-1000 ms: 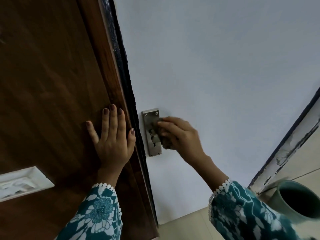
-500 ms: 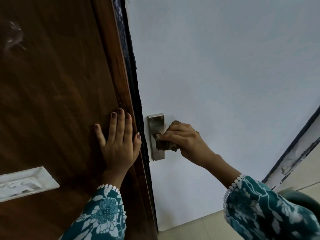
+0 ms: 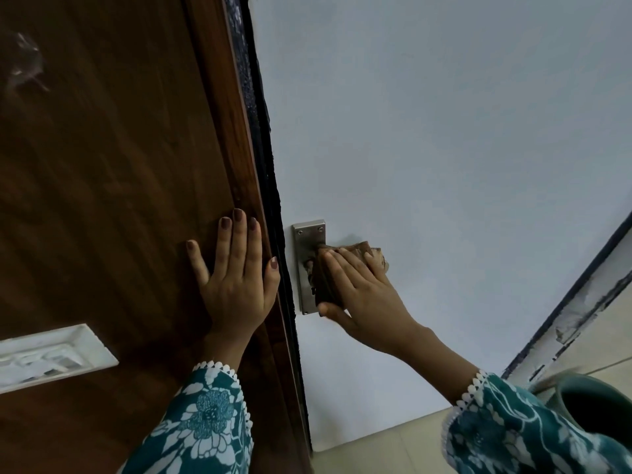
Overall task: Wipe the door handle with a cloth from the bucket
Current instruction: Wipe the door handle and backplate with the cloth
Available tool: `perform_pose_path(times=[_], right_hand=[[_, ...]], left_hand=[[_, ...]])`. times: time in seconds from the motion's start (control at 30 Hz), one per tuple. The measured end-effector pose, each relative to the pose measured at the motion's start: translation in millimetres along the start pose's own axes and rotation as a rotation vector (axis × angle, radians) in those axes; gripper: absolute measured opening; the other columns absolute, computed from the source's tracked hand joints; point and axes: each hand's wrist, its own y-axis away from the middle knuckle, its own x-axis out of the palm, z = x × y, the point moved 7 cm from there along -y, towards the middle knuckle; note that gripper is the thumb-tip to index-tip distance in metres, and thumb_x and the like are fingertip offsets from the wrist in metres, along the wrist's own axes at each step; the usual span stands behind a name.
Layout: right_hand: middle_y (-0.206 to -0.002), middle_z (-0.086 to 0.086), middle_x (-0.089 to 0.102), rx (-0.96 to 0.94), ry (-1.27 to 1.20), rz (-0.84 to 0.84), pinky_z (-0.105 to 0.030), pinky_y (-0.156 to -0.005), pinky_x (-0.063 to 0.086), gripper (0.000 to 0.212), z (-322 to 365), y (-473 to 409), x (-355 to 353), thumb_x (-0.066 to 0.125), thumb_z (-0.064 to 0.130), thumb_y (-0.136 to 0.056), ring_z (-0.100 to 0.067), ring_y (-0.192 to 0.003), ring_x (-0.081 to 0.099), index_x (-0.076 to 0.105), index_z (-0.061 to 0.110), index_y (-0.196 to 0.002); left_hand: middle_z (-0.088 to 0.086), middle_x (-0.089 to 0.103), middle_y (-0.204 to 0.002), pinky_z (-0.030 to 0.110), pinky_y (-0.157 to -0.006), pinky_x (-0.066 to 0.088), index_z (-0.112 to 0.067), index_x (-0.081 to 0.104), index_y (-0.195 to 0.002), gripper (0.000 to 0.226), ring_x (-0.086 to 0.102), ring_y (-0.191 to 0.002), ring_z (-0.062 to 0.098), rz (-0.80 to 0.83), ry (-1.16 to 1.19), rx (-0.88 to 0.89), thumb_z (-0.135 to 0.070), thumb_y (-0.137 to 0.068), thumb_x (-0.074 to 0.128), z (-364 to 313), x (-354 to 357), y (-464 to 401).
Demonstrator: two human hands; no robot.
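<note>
Head view, looking up along a door edge. My left hand (image 3: 236, 282) lies flat against the dark brown wooden door (image 3: 113, 186), fingers spread and pointing up, its grip open and holding nothing; the little-finger side sits just beside the door's black edge strip (image 3: 263, 148).

My right hand (image 3: 362, 295) presses a brown cloth (image 3: 342, 265) against the door handle (image 3: 309, 258), which is mostly hidden beneath the cloth. Here the grip is closed on the cloth: the fingers drape over the top of it and the thumb curls under its lower edge. The cloth bunches out past the fingertips on the right side. Behind it, the steel backplate (image 3: 307, 234) stands upright on the pale grey face of the door leaf (image 3: 444, 148), with two screws visible at its upper corners and its lower end showing below the thumb.

Both forearms wear teal sleeves (image 3: 205, 419) with a white floral print and scalloped white trim at the cuff.

At lower right, the rim of a green bucket (image 3: 595, 401) shows, partly covered by the right sleeve; I cannot tell what it contains. A white framed panel (image 3: 51, 354) is set into the wooden door at lower left. Pale floor tiles (image 3: 376, 453) run along the bottom.
</note>
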Motion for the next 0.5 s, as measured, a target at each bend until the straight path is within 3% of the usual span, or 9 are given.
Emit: perform_pose_path(times=[0.07,0.23,0.37,0.5], right_hand=[[-0.142,-0.01,0.049,-0.026,-0.008,-0.094,-0.046,-0.111,0.031,0.06,7,-6,4,0.043,0.039,-0.091,-0.025,-0.135,0.04,0.041,0.003,-0.14],[-0.13,-0.012,0.06,-0.11,0.015,-0.282,-0.04,-0.11,0.033,0.043,32,-15,19,0.057,0.013,-0.088,-0.027,-0.123,0.053,0.055,0.003,-0.13],[-0.116,-0.011,0.065,-0.08,0.053,-0.371,-0.04,-0.101,0.04,0.039,25,-23,11,0.059,0.005,-0.079,-0.028,-0.108,0.059,0.062,0.005,-0.118],[-0.104,-0.007,0.067,-0.033,0.062,-0.269,-0.039,-0.092,0.038,0.043,-3,-22,6,0.06,0.012,-0.07,-0.027,-0.095,0.061,0.065,0.009,-0.112]], left_hand=[[0.0,0.0,-0.161,0.052,-0.116,-0.002,-0.013,0.012,-0.152,0.062,0.008,-0.147,0.019,-0.007,0.007,-0.002,-0.032,-0.099,0.037,0,-1,-1],[0.007,0.017,-0.157,0.053,-0.115,0.0,-0.011,0.016,-0.151,0.059,0.011,-0.147,0.019,-0.016,0.024,-0.016,-0.031,-0.1,0.038,-1,-1,0],[0.006,0.012,-0.159,0.051,-0.116,-0.001,-0.011,0.016,-0.151,0.06,0.01,-0.147,0.019,-0.011,0.021,-0.005,-0.032,-0.1,0.038,1,-2,0],[0.0,0.002,-0.161,0.05,-0.116,-0.003,-0.014,0.012,-0.152,0.059,0.008,-0.147,0.018,-0.007,0.021,0.011,-0.034,-0.101,0.035,0,-1,1]])
